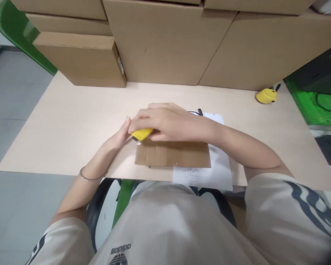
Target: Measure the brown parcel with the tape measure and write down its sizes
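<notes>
A small flat cardboard box [173, 154] lies on the pale table [71, 125] in front of me, resting partly on a white paper sheet [209, 173]. My right hand [168, 123] reaches across its far edge with fingers curled round a yellow tool [141, 134], which looks like a box cutter. My left hand [118, 137] sits at the box's left corner, thumb raised, touching the tool's end; its fingers are mostly hidden under the right hand. A metal bangle is on my left wrist.
Large cardboard boxes [160, 44] are stacked along the table's back edge, a smaller one [82, 60] at the left. A second yellow tool [266, 96] lies at the back right. Green furniture [317, 103] stands right; a green chair back [19, 33] is at far left.
</notes>
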`<state>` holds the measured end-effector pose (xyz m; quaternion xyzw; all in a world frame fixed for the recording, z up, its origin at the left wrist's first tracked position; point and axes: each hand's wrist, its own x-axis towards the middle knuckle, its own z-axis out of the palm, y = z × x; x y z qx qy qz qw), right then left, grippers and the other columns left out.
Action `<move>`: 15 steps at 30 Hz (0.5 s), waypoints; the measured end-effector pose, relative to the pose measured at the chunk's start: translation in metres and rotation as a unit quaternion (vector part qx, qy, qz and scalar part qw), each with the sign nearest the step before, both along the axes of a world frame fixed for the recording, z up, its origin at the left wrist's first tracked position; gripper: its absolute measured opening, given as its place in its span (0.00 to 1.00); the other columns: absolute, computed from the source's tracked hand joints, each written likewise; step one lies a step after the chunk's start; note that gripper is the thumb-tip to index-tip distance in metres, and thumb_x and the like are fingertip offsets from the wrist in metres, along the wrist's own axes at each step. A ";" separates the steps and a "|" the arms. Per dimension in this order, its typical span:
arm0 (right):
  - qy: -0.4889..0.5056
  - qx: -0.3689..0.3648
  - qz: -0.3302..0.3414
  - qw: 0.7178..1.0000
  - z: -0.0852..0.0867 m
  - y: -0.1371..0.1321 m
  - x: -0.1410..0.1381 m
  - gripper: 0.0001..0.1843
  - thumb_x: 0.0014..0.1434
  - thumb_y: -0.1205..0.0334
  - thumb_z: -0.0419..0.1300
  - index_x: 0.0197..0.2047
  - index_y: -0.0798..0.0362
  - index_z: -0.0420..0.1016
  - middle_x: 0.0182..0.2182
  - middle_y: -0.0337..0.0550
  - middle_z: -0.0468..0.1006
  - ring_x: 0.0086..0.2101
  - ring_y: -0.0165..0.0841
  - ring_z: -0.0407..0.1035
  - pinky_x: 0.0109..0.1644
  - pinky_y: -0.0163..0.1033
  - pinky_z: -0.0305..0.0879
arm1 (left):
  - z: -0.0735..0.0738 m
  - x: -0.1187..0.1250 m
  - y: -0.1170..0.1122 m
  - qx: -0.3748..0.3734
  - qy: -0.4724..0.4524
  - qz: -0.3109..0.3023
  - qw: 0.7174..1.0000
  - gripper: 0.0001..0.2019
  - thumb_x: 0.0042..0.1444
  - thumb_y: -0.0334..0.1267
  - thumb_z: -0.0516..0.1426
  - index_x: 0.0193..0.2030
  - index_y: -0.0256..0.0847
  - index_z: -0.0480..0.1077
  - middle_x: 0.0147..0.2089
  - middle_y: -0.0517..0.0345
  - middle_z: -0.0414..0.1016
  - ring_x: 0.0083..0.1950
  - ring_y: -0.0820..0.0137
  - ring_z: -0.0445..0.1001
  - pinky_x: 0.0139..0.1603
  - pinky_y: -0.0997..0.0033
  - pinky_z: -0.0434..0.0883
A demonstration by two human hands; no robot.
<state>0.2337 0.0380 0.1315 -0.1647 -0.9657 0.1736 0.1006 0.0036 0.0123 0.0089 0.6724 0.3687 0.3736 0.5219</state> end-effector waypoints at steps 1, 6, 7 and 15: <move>0.014 0.000 0.005 1.000 0.005 0.001 0.006 0.18 0.65 0.65 0.60 0.56 0.43 0.77 0.52 0.41 0.82 0.46 0.39 0.71 0.50 0.43 0.60 | 0.010 0.001 -0.009 0.047 0.044 0.020 0.998 0.42 0.70 0.69 0.32 0.69 0.45 0.71 0.72 0.47 0.72 0.79 0.45 0.60 0.79 0.38 0.60; 0.046 -0.102 -0.035 0.993 0.032 -0.021 0.073 0.12 0.56 0.64 0.64 0.45 0.46 0.74 0.43 0.41 0.81 0.42 0.39 0.72 0.48 0.44 0.64 | 0.057 0.024 -0.073 0.364 0.240 0.040 0.899 0.35 0.70 0.43 0.57 0.81 0.49 0.51 0.85 0.46 0.46 0.85 0.48 0.46 0.83 0.37 0.52; 0.037 -0.125 -0.032 0.991 0.034 -0.027 0.084 0.10 0.57 0.65 0.63 0.44 0.46 0.74 0.42 0.41 0.81 0.42 0.38 0.72 0.48 0.43 0.64 | 0.060 0.032 -0.083 0.401 0.242 0.021 0.883 0.37 0.69 0.43 0.57 0.81 0.44 0.50 0.82 0.39 0.52 0.84 0.48 0.49 0.81 0.38 0.58; -0.051 -0.210 0.007 0.976 0.013 -0.045 0.096 0.12 0.58 0.71 0.60 0.43 0.48 0.78 0.43 0.44 0.79 0.42 0.36 0.72 0.44 0.41 0.67 | 0.050 0.057 -0.087 0.422 0.296 -0.111 0.850 0.23 0.70 0.55 0.55 0.55 0.34 0.70 0.66 0.26 0.75 0.70 0.42 0.74 0.66 0.41 0.78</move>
